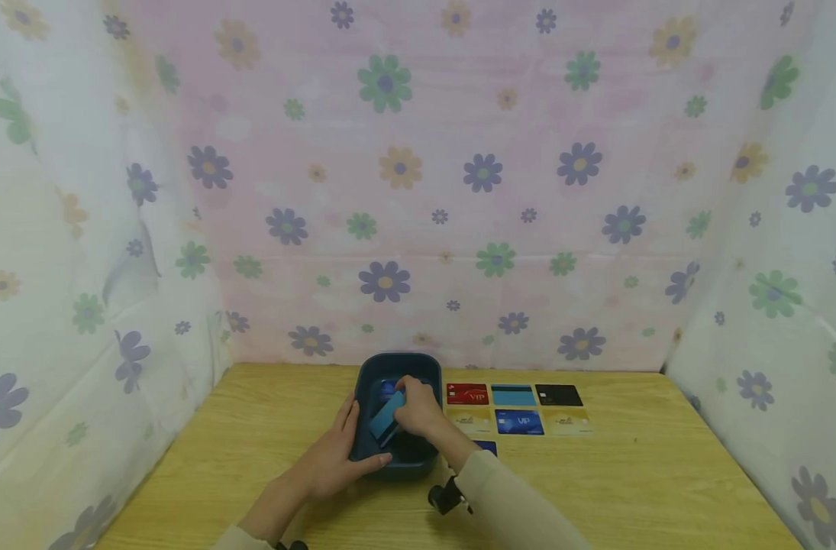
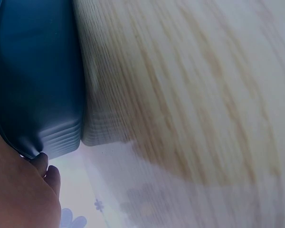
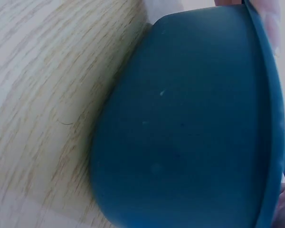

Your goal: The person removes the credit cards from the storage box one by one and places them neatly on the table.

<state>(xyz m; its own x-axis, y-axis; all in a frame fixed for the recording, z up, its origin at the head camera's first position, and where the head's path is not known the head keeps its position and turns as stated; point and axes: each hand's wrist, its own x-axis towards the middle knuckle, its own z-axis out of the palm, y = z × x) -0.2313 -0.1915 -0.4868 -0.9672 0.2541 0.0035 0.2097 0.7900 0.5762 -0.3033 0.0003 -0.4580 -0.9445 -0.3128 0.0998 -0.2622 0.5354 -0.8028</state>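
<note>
A dark blue plastic box stands on the table. My left hand holds its near left corner, fingers along the outer left wall and thumb at the front rim. In the left wrist view, fingertips meet the far end of the box. Reaching in over the right side, my right hand pinches a light blue card with a dark stripe, tilted inside the box. Behind it lies a darker blue card, partly hidden. The right wrist view shows mostly the box's outer wall.
Right of the box, cards lie in rows: a red VIP card, a striped light blue card, a black card, a gold card, a blue VIP card and another gold card. The right forearm partly hides a blue card.
</note>
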